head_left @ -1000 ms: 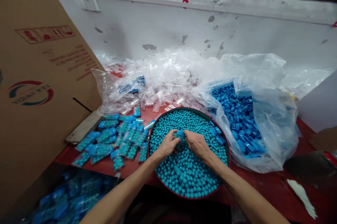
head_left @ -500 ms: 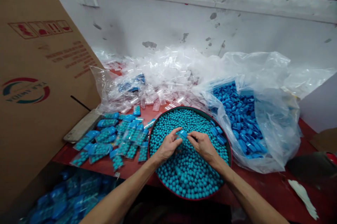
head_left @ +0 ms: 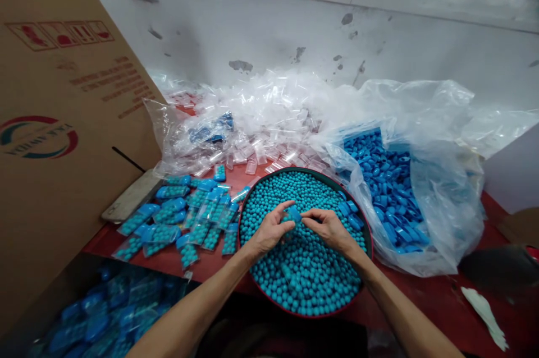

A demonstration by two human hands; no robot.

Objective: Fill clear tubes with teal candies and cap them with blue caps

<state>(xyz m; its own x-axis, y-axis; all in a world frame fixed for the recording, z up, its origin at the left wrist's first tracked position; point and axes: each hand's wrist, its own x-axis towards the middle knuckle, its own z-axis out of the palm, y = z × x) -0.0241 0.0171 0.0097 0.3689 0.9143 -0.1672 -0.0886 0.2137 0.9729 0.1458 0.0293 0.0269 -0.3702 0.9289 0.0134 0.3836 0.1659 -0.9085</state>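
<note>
A round tub [head_left: 369, 234] full of small turquoise balls [head_left: 311, 285] stands in front of me, and both hands are above it. My left hand [head_left: 269, 232] grips a small clear plastic case, mostly hidden by the fingers, with a blue cap [head_left: 293, 214] at its top. From the other side, the fingertips of my right hand [head_left: 326, 227] pinch the edge of that cap. Whether the cap is fully seated I cannot tell. Several loose blue caps [head_left: 351, 212] lie on the balls at the tub's right side.
Filled, capped cases [head_left: 206, 215] lie left of the tub on the red table [head_left: 206, 264]. More fill a container below. A bag of blue caps [head_left: 391, 189] is at right, clear empty cases [head_left: 269, 150] behind. A cardboard box [head_left: 63, 94] and a phone [head_left: 130, 198] are left.
The view has tilted down slightly. Both hands stay together over the tub, and the blue cap between them has turned a little.
</note>
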